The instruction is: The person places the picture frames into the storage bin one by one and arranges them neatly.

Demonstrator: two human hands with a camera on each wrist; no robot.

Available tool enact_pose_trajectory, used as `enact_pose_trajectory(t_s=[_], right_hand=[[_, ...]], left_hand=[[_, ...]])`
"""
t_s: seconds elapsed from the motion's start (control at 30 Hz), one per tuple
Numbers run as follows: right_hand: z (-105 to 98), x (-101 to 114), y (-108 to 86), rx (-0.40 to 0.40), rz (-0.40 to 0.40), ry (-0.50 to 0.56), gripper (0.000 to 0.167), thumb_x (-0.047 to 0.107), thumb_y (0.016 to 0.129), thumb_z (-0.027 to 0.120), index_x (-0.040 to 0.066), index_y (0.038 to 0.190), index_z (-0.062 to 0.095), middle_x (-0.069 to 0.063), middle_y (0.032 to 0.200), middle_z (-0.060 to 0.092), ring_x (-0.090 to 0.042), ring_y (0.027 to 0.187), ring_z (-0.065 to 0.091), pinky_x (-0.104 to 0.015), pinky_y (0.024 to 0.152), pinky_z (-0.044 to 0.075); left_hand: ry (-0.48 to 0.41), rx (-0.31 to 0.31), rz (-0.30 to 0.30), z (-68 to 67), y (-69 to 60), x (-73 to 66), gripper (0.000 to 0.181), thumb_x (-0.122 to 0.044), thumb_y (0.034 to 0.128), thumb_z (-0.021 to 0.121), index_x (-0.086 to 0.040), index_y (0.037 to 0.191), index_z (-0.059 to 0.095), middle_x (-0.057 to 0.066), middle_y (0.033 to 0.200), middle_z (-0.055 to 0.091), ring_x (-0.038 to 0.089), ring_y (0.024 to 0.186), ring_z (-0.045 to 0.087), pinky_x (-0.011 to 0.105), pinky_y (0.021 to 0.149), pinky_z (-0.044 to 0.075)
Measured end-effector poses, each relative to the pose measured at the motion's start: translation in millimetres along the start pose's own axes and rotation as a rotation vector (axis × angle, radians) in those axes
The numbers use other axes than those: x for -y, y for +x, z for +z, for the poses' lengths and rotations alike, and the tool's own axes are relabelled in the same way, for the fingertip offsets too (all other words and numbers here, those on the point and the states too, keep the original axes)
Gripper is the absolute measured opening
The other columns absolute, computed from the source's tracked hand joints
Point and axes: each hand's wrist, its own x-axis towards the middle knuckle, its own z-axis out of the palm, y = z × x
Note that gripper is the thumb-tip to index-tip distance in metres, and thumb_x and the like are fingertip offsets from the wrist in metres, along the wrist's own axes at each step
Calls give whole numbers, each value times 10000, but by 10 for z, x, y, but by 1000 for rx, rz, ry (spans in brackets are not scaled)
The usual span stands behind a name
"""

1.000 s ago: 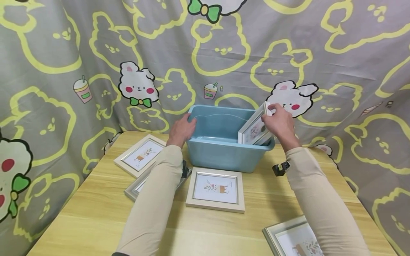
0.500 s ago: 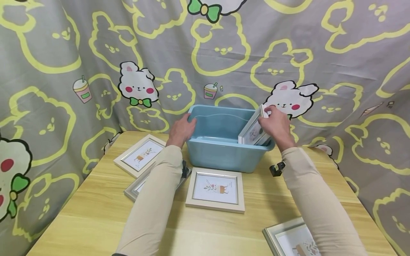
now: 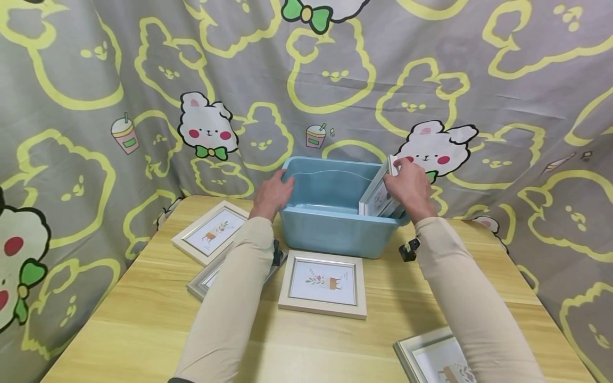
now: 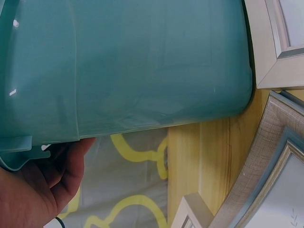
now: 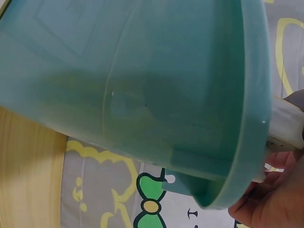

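Note:
A blue plastic bin [image 3: 335, 234] stands on the wooden table. My left hand [image 3: 273, 196] grips its left rim; in the left wrist view the fingers [image 4: 71, 175] curl under the rim's lip. At the bin's right end, my right hand [image 3: 411, 186] holds the upper edge of a white picture frame [image 3: 377, 196]. This frame tilts to the right, its lower part inside the bin and its top above the rim. In the right wrist view, the bin wall hides most of the frame, and only a white corner [image 5: 285, 124] shows by the fingers.
A cream picture frame [image 3: 322, 284] lies in front of the bin. To its left are another cream frame [image 3: 210, 232] and a grey one [image 3: 203, 282], partly under the left sleeve. A further frame [image 3: 431, 356] lies near right. A patterned curtain [image 3: 330, 69] hangs behind the bin.
My right hand has shifted a little left and down, and the top of the picture frame has moved left, so it stands slightly steeper. The left hand stays on the rim.

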Motion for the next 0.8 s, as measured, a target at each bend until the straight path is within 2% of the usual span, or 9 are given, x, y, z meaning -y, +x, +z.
enact_pose_trajectory(t_s=[0.33,0.57,0.8], right_hand=[[65,0,33,15,-15,-28,540,273,904,509,22,1382,489,-228,1268,557,-383,968,570,-449,703,517],[120,-25,18,-2,-60,-44,527,244,898,510,-30,1349,509,-264,1256,505,-408,1008,514,-534,813,494],[164,-3,22,-12,-60,-51,520,226,892,525,-49,1333,519,-263,1223,493,-390,1015,469,-532,860,468]], left_hand=[[-6,-3,-5,13,-8,-9,604,-562,965,294,-313,1515,304,115,1499,435,318,1290,489,482,1030,422],[-5,4,-7,22,-10,-15,603,-568,966,292,-325,1518,294,108,1502,434,312,1285,494,480,1032,422],[-2,-3,-8,8,-7,-9,603,-559,967,295,-314,1518,299,106,1507,430,314,1316,474,479,1051,410]])
